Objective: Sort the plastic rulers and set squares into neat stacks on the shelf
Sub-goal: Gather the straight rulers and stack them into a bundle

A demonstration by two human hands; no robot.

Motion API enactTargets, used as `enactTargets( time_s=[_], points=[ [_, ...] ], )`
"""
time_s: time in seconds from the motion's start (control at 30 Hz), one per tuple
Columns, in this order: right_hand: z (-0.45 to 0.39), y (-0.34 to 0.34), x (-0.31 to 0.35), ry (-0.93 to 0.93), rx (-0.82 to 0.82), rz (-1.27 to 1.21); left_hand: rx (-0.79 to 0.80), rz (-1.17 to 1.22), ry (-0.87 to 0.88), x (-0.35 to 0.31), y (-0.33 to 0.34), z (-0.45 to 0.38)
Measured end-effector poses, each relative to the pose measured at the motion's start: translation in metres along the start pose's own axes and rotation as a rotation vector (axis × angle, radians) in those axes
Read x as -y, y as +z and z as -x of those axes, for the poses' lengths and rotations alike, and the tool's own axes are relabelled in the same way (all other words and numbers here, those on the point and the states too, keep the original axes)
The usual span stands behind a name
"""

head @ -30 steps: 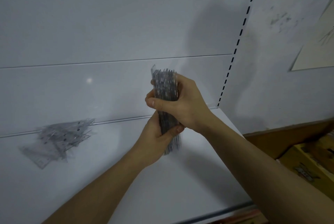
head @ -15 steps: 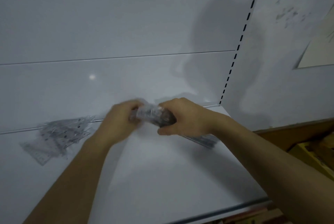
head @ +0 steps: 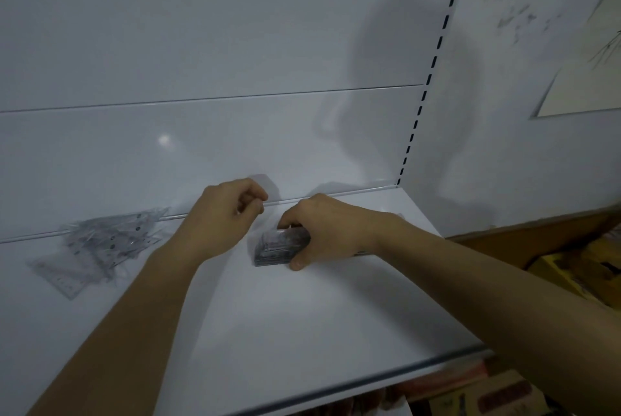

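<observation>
Right hand (head: 331, 234) grips a stack of rulers (head: 280, 246) lying flat on the white shelf (head: 302, 321). Left hand (head: 223, 217) hovers just beside it, fingers loosely curled, holding nothing. Loose set squares (head: 104, 242) lie scattered well to the left.

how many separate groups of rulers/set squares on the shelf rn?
2: a bundle under the right hand mid-shelf, and a loose pile at left. Individual pieces aren't countable.
</observation>
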State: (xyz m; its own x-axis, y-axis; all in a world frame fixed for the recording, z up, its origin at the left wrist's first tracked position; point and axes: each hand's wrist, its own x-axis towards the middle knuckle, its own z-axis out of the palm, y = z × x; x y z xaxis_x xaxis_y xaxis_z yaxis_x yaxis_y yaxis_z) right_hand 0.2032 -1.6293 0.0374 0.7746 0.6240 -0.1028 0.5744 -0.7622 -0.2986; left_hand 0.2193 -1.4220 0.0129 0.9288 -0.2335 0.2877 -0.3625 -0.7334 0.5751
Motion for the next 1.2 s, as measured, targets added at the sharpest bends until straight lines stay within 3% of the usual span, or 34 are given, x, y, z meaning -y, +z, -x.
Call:
enactTargets(
  time_s=[0.17,0.3,0.43,0.6,0.9,1.2],
  points=[
    [0.016,-0.020,-0.010,0.072,0.050,0.018,0.060,0.031,0.022,-0.007,-0.004,0.004],
    [0.058,-0.053,-0.050,0.221,0.025,0.026,0.339,-0.149,-0.017,-0.012,-0.008,0.011],
    [0.089,-0.058,-0.076,0.401,0.208,0.143,0.472,-0.307,-0.039,-0.019,-0.013,0.015],
    [0.081,-0.031,-0.075,0.316,0.115,0.126,0.460,-0.374,0.069,-0.019,-0.007,0.012],
    [0.064,-0.027,-0.061,0.266,0.116,0.290,0.692,-0.501,-0.027,-0.052,-0.010,-0.004],
    [0.058,-0.032,-0.058,0.277,0.139,0.359,0.618,-0.641,-0.026,-0.062,-0.007,-0.008]
  ],
)
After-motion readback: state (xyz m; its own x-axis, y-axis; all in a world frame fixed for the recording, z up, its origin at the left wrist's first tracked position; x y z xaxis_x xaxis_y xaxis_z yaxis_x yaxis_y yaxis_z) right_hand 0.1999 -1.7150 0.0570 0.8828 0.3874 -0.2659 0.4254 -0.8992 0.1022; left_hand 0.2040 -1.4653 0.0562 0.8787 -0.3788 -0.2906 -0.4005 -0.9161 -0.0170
